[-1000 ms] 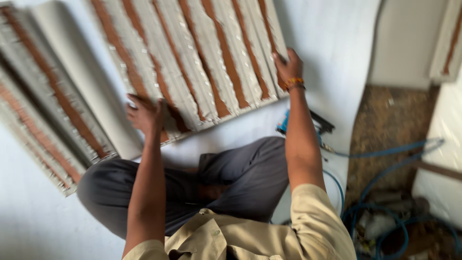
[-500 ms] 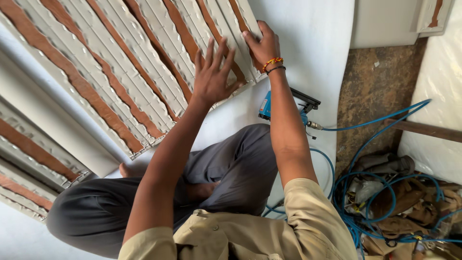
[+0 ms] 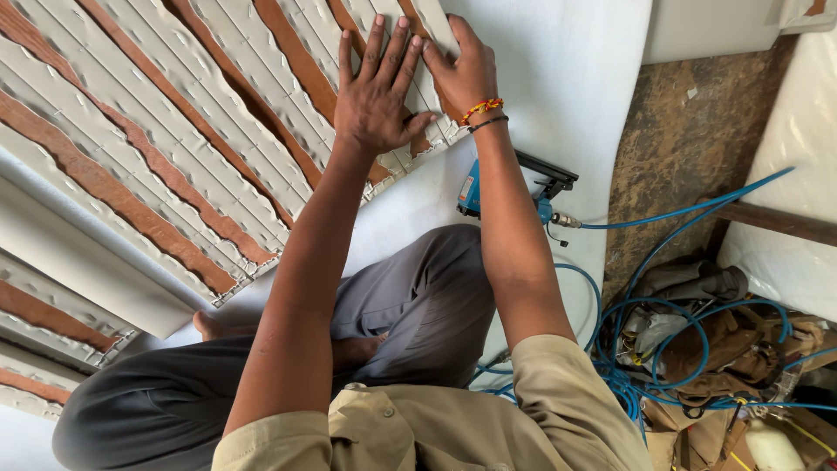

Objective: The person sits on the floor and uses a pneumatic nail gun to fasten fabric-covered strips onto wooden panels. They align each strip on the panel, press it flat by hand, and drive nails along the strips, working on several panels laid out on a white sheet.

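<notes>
A ribbed white panel with brown wavy stripes (image 3: pixel 174 148) lies slanted on a white sheet in front of my crossed legs. My left hand (image 3: pixel 375 92) rests flat on the panel near its right corner, fingers spread. Right beside it, my right hand (image 3: pixel 462 74) presses on the same corner, with an orange bead bracelet at the wrist. Neither hand holds anything. A blue pneumatic nail gun (image 3: pixel 514 187) lies on the sheet just under my right forearm.
A second striped panel (image 3: pixel 44 340) lies at the lower left. Blue air hose (image 3: pixel 663 323) coils from the nail gun over a heap of bags and tools at the right. Brown stone floor (image 3: pixel 689 131) shows past the sheet's edge.
My left hand has moved up from the panel's lower edge to its right corner, beside my right hand. The view has shifted closer over the panel.
</notes>
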